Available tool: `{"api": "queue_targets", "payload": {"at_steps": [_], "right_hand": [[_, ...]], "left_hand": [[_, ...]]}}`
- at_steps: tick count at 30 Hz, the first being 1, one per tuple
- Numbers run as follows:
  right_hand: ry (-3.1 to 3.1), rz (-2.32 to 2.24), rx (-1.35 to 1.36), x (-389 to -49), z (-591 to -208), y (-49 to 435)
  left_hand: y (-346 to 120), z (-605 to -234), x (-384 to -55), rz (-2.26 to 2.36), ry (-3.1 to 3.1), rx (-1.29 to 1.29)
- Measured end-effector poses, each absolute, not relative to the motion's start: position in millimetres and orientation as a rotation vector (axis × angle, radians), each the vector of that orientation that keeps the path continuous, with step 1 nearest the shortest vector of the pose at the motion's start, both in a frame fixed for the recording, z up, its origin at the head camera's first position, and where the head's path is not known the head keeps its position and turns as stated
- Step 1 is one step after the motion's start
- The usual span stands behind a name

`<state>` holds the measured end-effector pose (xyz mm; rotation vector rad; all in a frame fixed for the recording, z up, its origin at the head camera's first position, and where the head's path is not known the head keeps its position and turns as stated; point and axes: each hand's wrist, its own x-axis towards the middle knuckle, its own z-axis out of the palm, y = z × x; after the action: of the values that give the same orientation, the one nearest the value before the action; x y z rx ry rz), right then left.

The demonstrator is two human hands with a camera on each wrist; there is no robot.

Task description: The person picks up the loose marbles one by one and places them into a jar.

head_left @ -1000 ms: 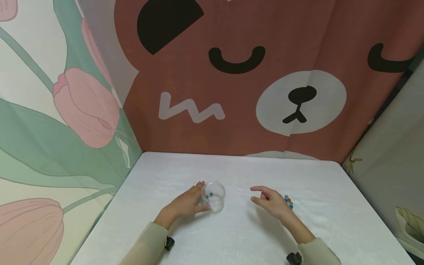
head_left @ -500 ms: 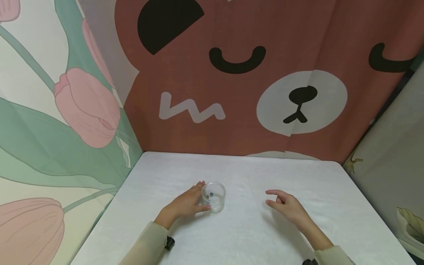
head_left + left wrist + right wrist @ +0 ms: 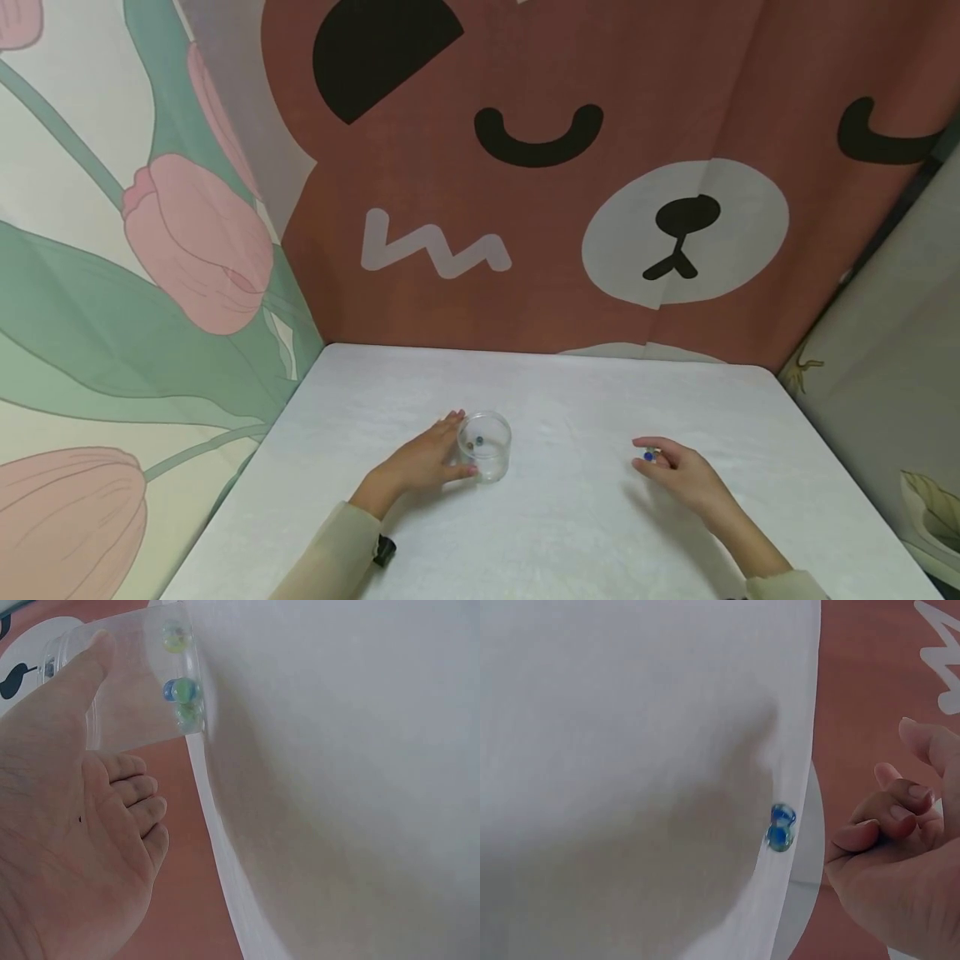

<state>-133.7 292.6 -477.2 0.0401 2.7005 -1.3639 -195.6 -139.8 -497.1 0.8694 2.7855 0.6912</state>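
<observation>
A clear plastic cup [image 3: 491,462] stands upright on the white table. My left hand [image 3: 427,457] holds it from the left, thumb at the near side and fingertips behind. Several marbles [image 3: 183,691], green, blue and yellowish, lie at the cup's bottom in the left wrist view. Over the right part of the table, my right hand [image 3: 686,477] hovers with thumb and index finger spread apart and nothing between them. Blue glassy marbles [image 3: 781,836] lie on the table just beyond that hand; in the head view they show between its fingertips, partly hidden.
The white cloth-covered table [image 3: 555,533] ends at a brown curtain [image 3: 450,317] with a bear face. A tulip-print curtain [image 3: 75,350] hangs along the left side, a pale one [image 3: 885,333] along the right.
My right hand has moved right, away from the cup, until it is over the marbles, which it partly hid before. The left hand and the cup have stayed in place.
</observation>
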Motion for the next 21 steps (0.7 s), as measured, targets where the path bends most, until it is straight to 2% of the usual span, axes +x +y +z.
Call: {"api": "queue_targets", "payload": {"at_steps": [21], "right_hand": [[2.761,-1.147,0.178,-134,-488,336]], "left_hand": [[-138,-499,-196,0.661,2.794,0.846]]}}
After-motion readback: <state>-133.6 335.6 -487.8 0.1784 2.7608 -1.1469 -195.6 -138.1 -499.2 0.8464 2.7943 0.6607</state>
